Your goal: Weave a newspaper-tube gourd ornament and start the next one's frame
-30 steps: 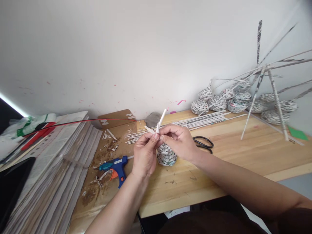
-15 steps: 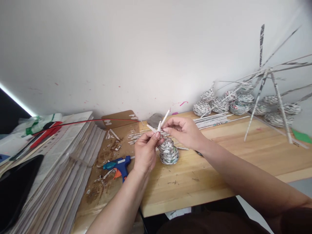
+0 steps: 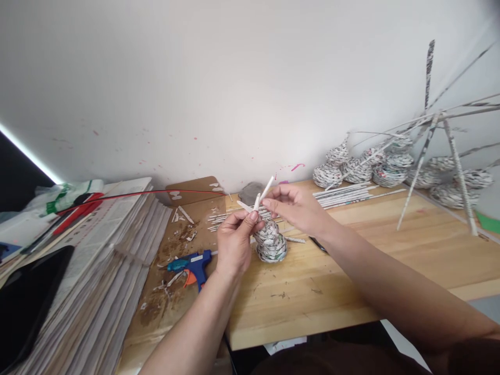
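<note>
A woven paper gourd shape (image 3: 271, 245) rests upright on the wooden table, with white paper tube ends (image 3: 267, 191) sticking up from its top. My left hand (image 3: 236, 239) pinches the base of these tube ends between thumb and fingers and hides the top of the weave. On the right, my right hand (image 3: 292, 205) has its fingers closed around one tube end, thumb against forefinger.
A blue glue gun (image 3: 198, 264) and paper scraps lie on stained cardboard (image 3: 156, 323) at left, beside stacked newspapers (image 3: 113, 276) and a black phone (image 3: 31, 307). Paper sticks (image 3: 344, 195), several woven gourds (image 3: 355, 171) and a paper-tube frame (image 3: 417, 166) stand at right.
The view has shifted slightly, moving the gourds and frame to the right in the picture. My right hand has moved slightly on the tube end; my left hand keeps its grip.
</note>
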Demonstrator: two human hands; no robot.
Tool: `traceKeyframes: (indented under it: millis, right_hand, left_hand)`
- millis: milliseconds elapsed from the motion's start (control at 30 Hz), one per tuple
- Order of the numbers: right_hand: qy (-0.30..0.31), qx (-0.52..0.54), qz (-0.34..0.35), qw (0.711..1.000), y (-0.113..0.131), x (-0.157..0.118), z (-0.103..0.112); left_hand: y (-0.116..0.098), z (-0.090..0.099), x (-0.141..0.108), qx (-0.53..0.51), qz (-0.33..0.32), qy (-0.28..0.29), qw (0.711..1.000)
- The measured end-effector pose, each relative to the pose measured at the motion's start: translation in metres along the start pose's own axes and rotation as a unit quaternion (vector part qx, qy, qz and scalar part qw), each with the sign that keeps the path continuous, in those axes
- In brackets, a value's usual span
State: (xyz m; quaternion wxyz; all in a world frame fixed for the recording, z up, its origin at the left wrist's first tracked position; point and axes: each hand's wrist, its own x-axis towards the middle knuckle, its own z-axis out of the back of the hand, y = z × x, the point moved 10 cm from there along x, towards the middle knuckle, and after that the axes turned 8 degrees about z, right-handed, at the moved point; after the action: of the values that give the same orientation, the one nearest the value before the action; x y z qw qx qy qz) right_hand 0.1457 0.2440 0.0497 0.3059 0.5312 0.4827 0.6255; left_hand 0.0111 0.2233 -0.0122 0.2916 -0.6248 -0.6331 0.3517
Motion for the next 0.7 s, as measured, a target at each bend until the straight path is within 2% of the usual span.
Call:
traceKeyframes:
  millis: [67,133,233,500,600,700]
  right_hand:
    - [0.003,0.049,-0.008,0.999,-0.009,-0.004,-0.008]
    - [-0.021,0.074,0.011,0.997,-0.010,-0.007,-0.011]
    - [-0.059,0.079,0.025,0.995,-0.007,-0.010,-0.011]
    - [-0.089,0.059,0.000,0.994,-0.010,-0.018,-0.009]
    - [-0.072,0.064,-0.004,0.995,-0.010,-0.016,-0.012]
    - [-0.022,0.084,-0.002,0.996,-0.006,-0.013,-0.019]
  left_hand:
    - [0.000,-0.003,0.000,-0.004,0.006,0.008,1.000]
    - [0.000,-0.005,-0.001,-0.008,0.007,0.013,1.000]
    - [0.000,-0.006,-0.002,-0.008,0.010,0.016,1.000]
    - [0.001,-0.008,-0.004,-0.015,0.027,0.027,0.999]
    - [-0.001,-0.008,-0.004,-0.018,0.022,0.029,0.999]
    - [-0.003,-0.006,-0.003,-0.011,0.015,0.028,0.999]
